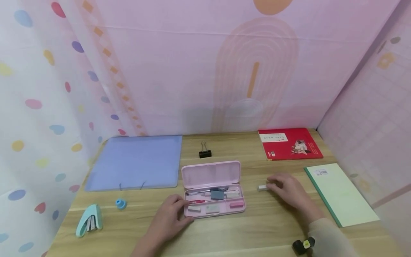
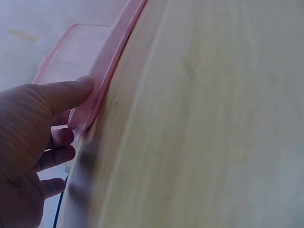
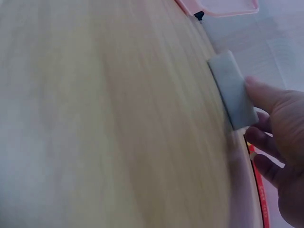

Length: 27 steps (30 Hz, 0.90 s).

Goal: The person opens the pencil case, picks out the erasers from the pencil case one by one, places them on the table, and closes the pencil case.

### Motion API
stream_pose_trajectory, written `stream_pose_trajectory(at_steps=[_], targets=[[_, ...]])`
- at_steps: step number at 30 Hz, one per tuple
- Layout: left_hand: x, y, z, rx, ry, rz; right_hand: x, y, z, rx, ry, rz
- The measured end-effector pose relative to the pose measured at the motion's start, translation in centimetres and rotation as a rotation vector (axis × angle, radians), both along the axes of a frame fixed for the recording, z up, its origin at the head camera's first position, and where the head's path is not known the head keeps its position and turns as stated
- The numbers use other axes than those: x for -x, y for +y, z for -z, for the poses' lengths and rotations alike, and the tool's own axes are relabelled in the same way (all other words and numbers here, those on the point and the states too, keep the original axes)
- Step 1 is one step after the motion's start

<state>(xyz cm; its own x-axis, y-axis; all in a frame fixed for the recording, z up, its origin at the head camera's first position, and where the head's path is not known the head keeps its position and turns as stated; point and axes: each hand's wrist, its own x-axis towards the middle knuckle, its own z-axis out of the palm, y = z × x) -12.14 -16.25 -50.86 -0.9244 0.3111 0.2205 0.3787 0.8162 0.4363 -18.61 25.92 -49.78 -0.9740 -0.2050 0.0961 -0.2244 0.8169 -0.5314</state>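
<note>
A pink pencil case [image 1: 242, 207] lies with its lid raised in the middle of the table. Pens, several erasers and a pink block sit in its compartments. My left hand [image 1: 170, 217] grips the case's left front corner, its thumb [image 2: 71, 92] against the front wall in the left wrist view. To the right of the case, my right hand [image 1: 289, 191] pinches one end of a white eraser [image 3: 232, 90] between thumb and fingers, close over the wood.
Left of the case are a blue folder [image 1: 138, 160], a small blue cap-like piece [image 1: 120, 203] and a mint stapler [image 1: 90, 220]. A black binder clip [image 1: 205, 153] stands behind it. A red booklet [image 1: 290, 144] and a green notebook [image 1: 343, 196] lie right.
</note>
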Motion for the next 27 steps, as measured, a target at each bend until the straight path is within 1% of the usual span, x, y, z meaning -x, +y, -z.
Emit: stream_pose_trajectory(at_steps=[3,7,10,15,22,27], targets=[[0.0,-0.1,0.0,0.000,-0.009,-0.010,0.5,-0.5,0.2,0.000,0.027,0.007],[-0.1,-0.1,0.0,-0.002,-0.032,-0.018,1.1,-0.9,0.5,-0.015,0.025,0.014],[-0.2,-0.1,-0.1,-0.005,-0.042,-0.024,1.1,-0.8,0.6,-0.029,-0.002,-0.009],[-0.3,-0.2,0.0,-0.018,-0.036,-0.036,1.1,-0.7,0.5,-0.053,-0.030,-0.060],[-0.3,-0.3,0.1,-0.021,-0.056,-0.052,3.2,-0.9,0.8,-0.006,-0.069,-0.035],[-0.2,-0.2,0.2,-0.021,-0.075,-0.044,4.2,-1.0,0.9,-0.011,-0.082,-0.015]])
